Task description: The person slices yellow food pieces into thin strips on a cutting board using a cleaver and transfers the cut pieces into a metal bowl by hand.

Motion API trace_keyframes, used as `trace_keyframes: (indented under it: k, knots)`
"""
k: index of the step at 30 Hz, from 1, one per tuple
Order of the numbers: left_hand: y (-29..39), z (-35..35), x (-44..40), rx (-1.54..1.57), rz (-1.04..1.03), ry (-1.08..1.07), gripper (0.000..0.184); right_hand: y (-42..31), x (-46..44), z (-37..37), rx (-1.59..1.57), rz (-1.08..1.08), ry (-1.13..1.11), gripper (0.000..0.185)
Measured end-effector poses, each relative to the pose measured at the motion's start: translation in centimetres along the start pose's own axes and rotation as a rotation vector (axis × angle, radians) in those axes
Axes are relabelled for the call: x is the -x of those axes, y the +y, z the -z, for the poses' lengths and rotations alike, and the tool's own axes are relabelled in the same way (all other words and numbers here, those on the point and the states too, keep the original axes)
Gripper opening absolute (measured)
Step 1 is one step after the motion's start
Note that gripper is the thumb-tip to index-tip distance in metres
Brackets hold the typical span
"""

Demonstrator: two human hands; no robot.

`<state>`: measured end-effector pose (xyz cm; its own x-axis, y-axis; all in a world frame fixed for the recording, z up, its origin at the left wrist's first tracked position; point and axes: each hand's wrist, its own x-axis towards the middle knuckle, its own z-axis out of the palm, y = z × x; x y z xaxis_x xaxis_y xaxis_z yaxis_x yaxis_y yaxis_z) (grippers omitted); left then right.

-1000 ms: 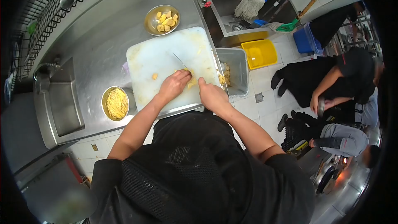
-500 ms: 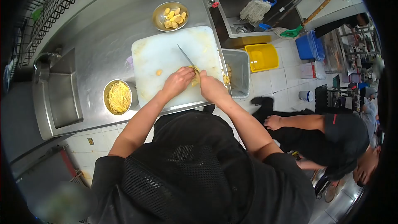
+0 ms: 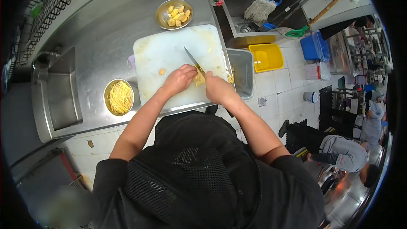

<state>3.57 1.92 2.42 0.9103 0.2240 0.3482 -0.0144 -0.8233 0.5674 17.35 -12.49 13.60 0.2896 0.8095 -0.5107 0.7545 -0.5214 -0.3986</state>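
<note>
My right hand point(image 3: 219, 90) is closed around the handle of a kitchen knife point(image 3: 193, 60), its blade pointing away from me and slightly left. Below the blade, thin pale-yellow slices that look like ginger point(image 3: 199, 79) lie on the white cutting board point(image 3: 157, 59). With bent fingers held together, my left hand point(image 3: 179, 79) presses on the ginger at the blade's left side; its fingertips are partly hidden. A small ginger chunk point(image 3: 162, 71) sits alone to the left. Beyond the board, a steel bowl point(image 3: 161, 17) holds several peeled chunks. Another metal container point(image 3: 120, 97), front left, is full of fine yellow strips.
A sink point(image 3: 63, 93) is set into the steel counter point(image 3: 101, 46) at the left. Right of the board are a grey bin point(image 3: 245, 72) and a yellow tub point(image 3: 267, 57). A mop point(image 3: 259, 9) stands in the back basin. A person in grey point(image 3: 345, 152) is at the right.
My left hand has shifted slightly left, and the knife sits a little more to the right. A person in black at the right has left view, and a person in grey now shows there.
</note>
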Motion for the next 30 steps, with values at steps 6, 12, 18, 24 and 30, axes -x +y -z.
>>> trace_keyframes:
  k: [6, 12, 18, 24, 30]
  knots:
    - [-0.6, 0.0, -0.1, -0.023, -0.048, -0.016, 0.018, 0.1, -0.9, -2.7, 0.011, -0.038, 0.070, 0.025]
    - [-0.8, -0.1, -0.1, -0.036, -0.041, -0.055, 0.017, -0.2, 0.5, -1.6, 0.014, -0.057, 0.014, 0.028]
    - [-0.7, 0.0, 0.0, -0.037, -0.029, -0.052, 0.018, 0.5, -1.1, -1.7, -0.043, -0.019, 0.057, 0.032]
    - [-0.7, -0.2, 0.0, -0.010, -0.040, -0.013, 0.016, 0.8, -1.7, -3.6, -0.008, -0.048, 0.037, 0.032]
    - [-0.8, -0.2, -0.1, -0.027, -0.048, -0.010, 0.014, -0.7, 0.5, -1.1, 0.036, -0.049, 0.005, 0.029]
